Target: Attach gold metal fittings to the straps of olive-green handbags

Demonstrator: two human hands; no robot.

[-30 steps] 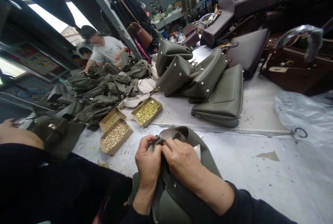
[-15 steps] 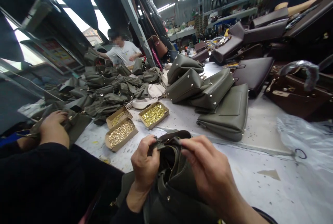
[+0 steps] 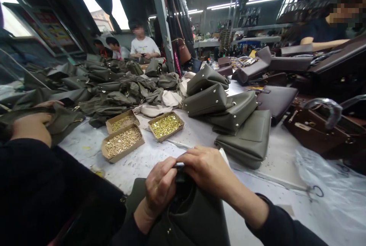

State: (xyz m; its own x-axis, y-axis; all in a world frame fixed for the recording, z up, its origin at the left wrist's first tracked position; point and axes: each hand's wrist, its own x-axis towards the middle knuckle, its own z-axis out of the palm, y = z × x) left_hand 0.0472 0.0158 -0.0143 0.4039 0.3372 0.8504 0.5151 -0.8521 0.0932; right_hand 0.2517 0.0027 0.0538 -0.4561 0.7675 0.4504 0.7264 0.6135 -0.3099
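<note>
An olive-green handbag (image 3: 200, 215) stands in front of me, its top partly open and the inside dark. My left hand (image 3: 160, 188) is closed on the bag's upper edge at the left. From the right, my right hand (image 3: 207, 169) bends over the same edge with its fingers closed on it, and the fingertips of both hands nearly meet. A small dark, shiny piece shows between them; I cannot make out what it is. Beyond my hands lie three cardboard trays of small gold-coloured metal parts, among them a tray of bright yellow-gold pieces (image 3: 166, 126) and a tray of rounder pieces (image 3: 122, 143).
Finished-looking green handbags (image 3: 243, 137) are stacked at the right, with brown handbags (image 3: 320, 127) and clear plastic wrap (image 3: 328, 188) beyond. Limp green bags (image 3: 114, 86) cover the far left. A co-worker's arm (image 3: 31, 129) handles one at left. Other people sit or stand farther back.
My right hand has come over the bag's top edge, closer to my left hand. The view has shifted, bringing a person at the far right into sight.
</note>
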